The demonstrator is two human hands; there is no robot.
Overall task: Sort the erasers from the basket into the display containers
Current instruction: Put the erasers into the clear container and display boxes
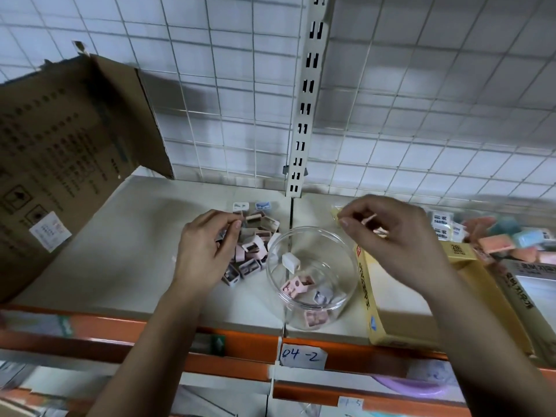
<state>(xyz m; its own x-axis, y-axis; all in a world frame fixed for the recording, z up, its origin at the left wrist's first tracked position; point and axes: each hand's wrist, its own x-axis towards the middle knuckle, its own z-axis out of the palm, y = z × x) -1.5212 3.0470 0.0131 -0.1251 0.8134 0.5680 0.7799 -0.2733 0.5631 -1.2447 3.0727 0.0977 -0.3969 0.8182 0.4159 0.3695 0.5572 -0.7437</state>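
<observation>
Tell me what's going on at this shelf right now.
A person is sorting a pile of erasers on the shelf into a clear round container. The left grip pinches some just above the pile. The right grip hovers over the container's far rim, fingers curled; whether it holds anything is unclear. A few pieces already lie inside.

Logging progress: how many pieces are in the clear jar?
4 in the clear jar: white piece at the back, pink piece in the middle, grey-blue piece to its right, second pink piece at the front. Glare may hide more.
</observation>
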